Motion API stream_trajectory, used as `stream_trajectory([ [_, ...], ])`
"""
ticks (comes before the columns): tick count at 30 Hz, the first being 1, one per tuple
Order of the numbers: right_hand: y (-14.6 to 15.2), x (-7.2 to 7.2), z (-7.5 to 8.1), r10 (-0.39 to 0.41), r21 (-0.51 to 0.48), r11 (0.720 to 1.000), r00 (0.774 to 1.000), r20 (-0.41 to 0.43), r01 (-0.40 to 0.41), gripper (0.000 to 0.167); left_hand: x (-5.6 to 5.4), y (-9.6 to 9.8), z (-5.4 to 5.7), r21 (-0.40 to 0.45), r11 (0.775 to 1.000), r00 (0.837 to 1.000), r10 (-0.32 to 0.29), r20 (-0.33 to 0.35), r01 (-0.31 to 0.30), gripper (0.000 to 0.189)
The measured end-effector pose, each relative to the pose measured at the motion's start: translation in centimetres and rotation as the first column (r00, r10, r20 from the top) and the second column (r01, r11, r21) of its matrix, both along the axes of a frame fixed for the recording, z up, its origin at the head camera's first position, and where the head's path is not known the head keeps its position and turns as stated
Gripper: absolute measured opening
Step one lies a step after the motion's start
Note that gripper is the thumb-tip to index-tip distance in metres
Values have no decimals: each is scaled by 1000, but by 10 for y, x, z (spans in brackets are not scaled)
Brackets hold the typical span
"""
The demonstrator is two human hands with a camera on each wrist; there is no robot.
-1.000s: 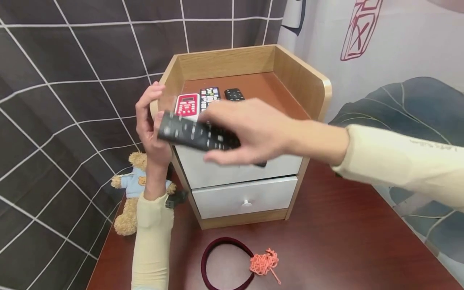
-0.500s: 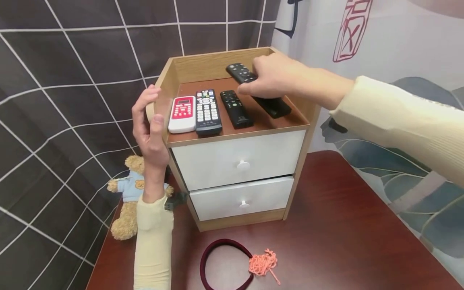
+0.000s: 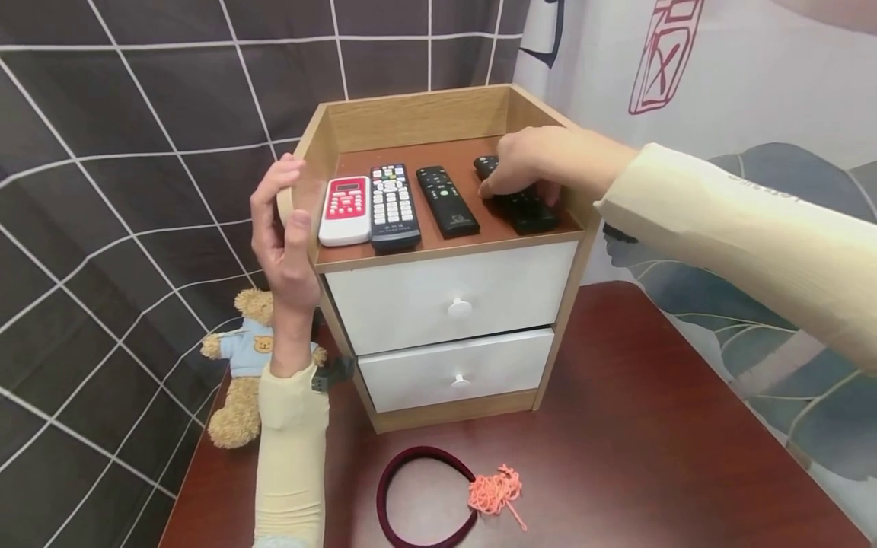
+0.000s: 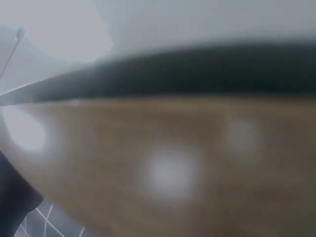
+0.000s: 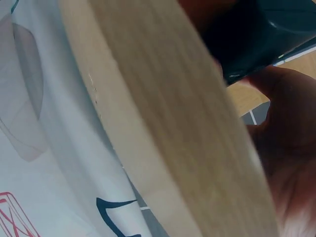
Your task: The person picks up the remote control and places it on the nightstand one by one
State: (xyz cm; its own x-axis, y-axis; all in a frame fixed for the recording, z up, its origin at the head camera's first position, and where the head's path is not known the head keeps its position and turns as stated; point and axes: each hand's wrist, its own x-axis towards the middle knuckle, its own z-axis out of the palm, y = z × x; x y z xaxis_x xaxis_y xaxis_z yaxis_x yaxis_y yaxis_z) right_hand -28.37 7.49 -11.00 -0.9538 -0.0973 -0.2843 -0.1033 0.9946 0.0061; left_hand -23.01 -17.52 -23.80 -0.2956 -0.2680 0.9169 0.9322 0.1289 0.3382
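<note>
In the head view my right hand (image 3: 530,164) grips a black remote control (image 3: 534,215) at the right of the cabinet's brown top, thumb on its left edge. The right wrist view shows the remote's dark end (image 5: 256,39) beside that hand, behind the wooden side panel (image 5: 173,108). My left hand (image 3: 284,236) holds the front edge of the cabinet's left side panel (image 3: 311,152), fingers outside and thumb in front. Left of the gripped remote lie another black remote (image 3: 448,202), a dark remote with white buttons (image 3: 393,207) and a red-and-white remote (image 3: 346,211), side by side.
The cabinet has two white drawers, an upper (image 3: 418,304) and a lower (image 3: 418,373), each with a round knob. A teddy bear (image 3: 240,403) sits left of it. In front lie a dark red hoop (image 3: 384,498) and a tangle of orange cord (image 3: 495,491) on the table (image 3: 617,441).
My right hand has carried the black remote from in front of the cabinet to the right and lowered it onto the top beside the others. The left hand stays on the side panel.
</note>
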Motion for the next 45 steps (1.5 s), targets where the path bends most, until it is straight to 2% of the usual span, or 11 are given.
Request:
stream_trajectory([
  [7,-2,1,2,-1,14,1000,999,-33,1,70,1,-2,0,20,1000,1000,-5,6,5,48],
  [12,0,13,3,160,134,983,954,-254,-129,62,1,-3,0,18,1000,1000,-9,14,8,48],
  [16,-6,33,-4,343,167,939,791,-507,-300,52,2,-4,1,25,1000,1000,-9,9,9,47],
  [19,-14,48,-14,470,181,859,596,-651,-479,46,4,-5,2,31,999,1000,-10,6,10,47],
  [25,-34,75,-42,632,307,557,154,-760,-772,33,5,-9,2,34,999,1000,16,1,-16,48],
  [28,-43,89,-63,668,356,397,0,-744,-846,31,5,-11,1,32,999,1000,16,-4,-16,49],
  [31,-48,103,-87,687,384,243,-121,-716,-891,29,6,-12,1,29,1000,1000,11,-10,-10,49],
  [34,-50,118,-112,713,397,131,-192,-675,-908,29,6,-12,0,22,1000,1000,7,-13,-7,49],
  [38,-48,136,-146,740,400,35,-245,-627,-916,36,7,-10,1,16,1000,1000,6,-13,-6,47],
  [42,-39,142,-184,735,391,-12,-273,-620,-920,41,8,-9,0,18,1000,1000,10,-13,-9,45],
  [45,-25,139,-215,734,375,-1,-255,-629,-927,44,7,-8,-1,16,1000,1000,12,-14,-12,46],
])
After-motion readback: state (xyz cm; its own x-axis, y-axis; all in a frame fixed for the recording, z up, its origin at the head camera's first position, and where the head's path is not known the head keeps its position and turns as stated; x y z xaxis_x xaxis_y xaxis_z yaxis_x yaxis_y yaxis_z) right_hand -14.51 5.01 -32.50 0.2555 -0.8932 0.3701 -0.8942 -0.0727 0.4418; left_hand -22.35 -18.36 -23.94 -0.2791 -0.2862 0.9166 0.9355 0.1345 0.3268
